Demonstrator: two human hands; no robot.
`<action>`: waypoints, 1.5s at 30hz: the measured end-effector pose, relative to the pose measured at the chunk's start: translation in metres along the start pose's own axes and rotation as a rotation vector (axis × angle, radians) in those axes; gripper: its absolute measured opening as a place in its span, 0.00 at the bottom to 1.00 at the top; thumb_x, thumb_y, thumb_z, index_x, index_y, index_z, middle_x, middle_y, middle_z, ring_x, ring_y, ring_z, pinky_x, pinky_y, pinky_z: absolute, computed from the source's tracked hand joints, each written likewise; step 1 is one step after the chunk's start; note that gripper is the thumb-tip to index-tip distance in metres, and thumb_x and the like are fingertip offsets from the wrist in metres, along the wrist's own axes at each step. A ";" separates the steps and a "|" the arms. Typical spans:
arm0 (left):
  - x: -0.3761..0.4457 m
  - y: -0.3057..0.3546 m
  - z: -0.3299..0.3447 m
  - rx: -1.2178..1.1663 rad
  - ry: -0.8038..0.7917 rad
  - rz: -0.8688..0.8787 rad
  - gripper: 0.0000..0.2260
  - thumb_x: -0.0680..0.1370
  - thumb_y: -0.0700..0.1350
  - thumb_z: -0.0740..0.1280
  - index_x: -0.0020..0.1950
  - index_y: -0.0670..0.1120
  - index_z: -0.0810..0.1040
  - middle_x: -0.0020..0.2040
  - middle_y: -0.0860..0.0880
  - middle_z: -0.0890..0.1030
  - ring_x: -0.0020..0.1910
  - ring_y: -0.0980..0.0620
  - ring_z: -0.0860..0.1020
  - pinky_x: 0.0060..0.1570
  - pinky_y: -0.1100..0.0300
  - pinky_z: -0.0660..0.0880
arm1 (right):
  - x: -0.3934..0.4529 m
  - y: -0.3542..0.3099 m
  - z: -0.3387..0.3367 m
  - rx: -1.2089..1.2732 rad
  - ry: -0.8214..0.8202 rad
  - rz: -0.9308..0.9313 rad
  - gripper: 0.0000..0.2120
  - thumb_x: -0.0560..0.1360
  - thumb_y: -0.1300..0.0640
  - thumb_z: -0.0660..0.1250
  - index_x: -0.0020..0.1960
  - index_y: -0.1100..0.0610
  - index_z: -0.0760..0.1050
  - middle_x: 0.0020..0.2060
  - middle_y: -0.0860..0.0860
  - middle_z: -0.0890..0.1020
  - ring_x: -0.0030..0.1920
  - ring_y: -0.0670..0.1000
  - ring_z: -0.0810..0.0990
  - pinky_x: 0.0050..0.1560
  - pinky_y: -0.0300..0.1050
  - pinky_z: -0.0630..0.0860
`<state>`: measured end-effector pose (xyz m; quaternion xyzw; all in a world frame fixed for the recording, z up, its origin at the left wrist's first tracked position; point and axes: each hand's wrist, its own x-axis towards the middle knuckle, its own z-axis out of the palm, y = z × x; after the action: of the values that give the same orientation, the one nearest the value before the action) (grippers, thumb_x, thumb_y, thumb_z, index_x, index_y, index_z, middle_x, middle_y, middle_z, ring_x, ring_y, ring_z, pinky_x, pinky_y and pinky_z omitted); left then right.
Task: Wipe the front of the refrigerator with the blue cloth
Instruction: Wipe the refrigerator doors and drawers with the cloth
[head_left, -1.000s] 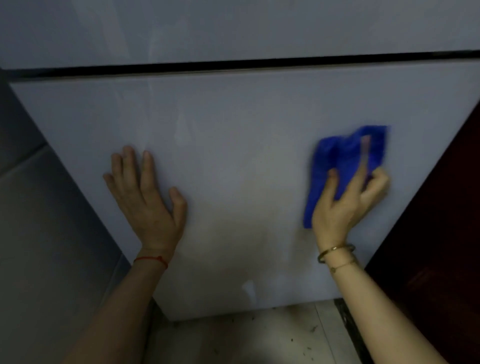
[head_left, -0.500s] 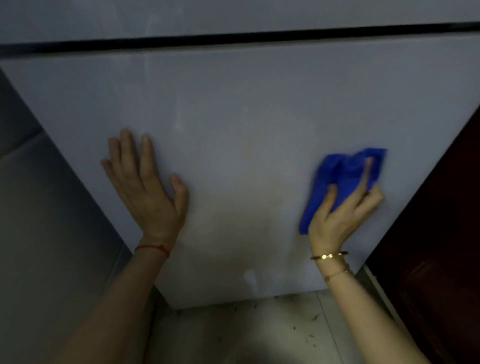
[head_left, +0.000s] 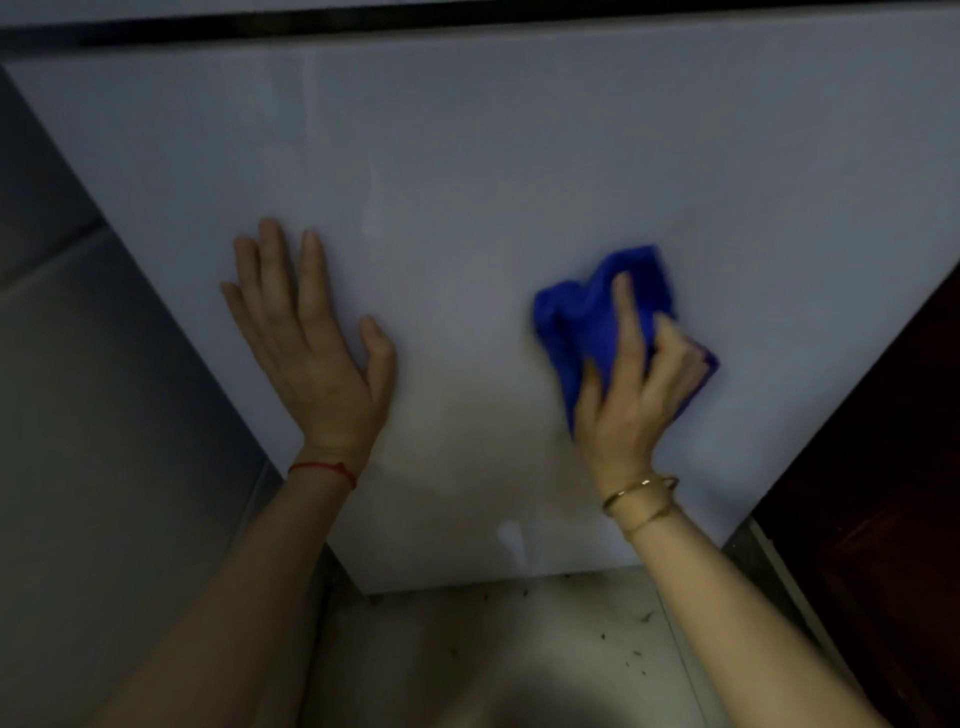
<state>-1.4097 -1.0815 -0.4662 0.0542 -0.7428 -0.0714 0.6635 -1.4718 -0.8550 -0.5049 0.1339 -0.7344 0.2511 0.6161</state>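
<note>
A person's left hand (head_left: 317, 353) lies flat and spread, holding nothing, on the refrigerator (head_left: 467, 171) door; to its right, the right hand (head_left: 634, 395) presses the bunched blue cloth (head_left: 587, 322) against the panel, its grip closed on the fabric. A loose fold could slip free, leaving the yellowish smudge below unwiped.

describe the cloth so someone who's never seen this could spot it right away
Start at the pale fridge door that fills most of the view. Two hands press on it; look at the right hand, the one with gold bangles at its wrist. Bunched under its fingers is the cloth, the only bright blue thing in sight.
</note>
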 end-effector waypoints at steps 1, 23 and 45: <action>0.000 0.000 0.000 -0.003 -0.002 -0.002 0.26 0.81 0.47 0.58 0.78 0.40 0.59 0.77 0.38 0.58 0.81 0.54 0.46 0.81 0.50 0.42 | -0.014 -0.012 0.001 -0.023 -0.031 -0.106 0.23 0.80 0.56 0.57 0.74 0.48 0.61 0.56 0.54 0.69 0.48 0.56 0.69 0.51 0.51 0.67; 0.001 -0.003 0.000 -0.008 -0.016 0.003 0.27 0.80 0.47 0.59 0.78 0.41 0.59 0.78 0.39 0.57 0.82 0.55 0.46 0.81 0.50 0.42 | -0.048 -0.012 -0.022 0.069 -0.320 -0.132 0.41 0.65 0.65 0.77 0.72 0.49 0.63 0.56 0.54 0.68 0.50 0.55 0.69 0.53 0.50 0.68; 0.000 -0.003 -0.001 0.018 -0.026 -0.005 0.26 0.81 0.49 0.56 0.78 0.41 0.58 0.78 0.39 0.57 0.82 0.55 0.45 0.81 0.50 0.42 | 0.019 -0.059 0.000 0.232 -0.010 -0.086 0.20 0.77 0.46 0.68 0.64 0.54 0.71 0.53 0.52 0.72 0.46 0.53 0.72 0.45 0.51 0.71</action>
<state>-1.4089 -1.0841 -0.4664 0.0610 -0.7517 -0.0669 0.6533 -1.4462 -0.9027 -0.4747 0.2371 -0.6971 0.3071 0.6029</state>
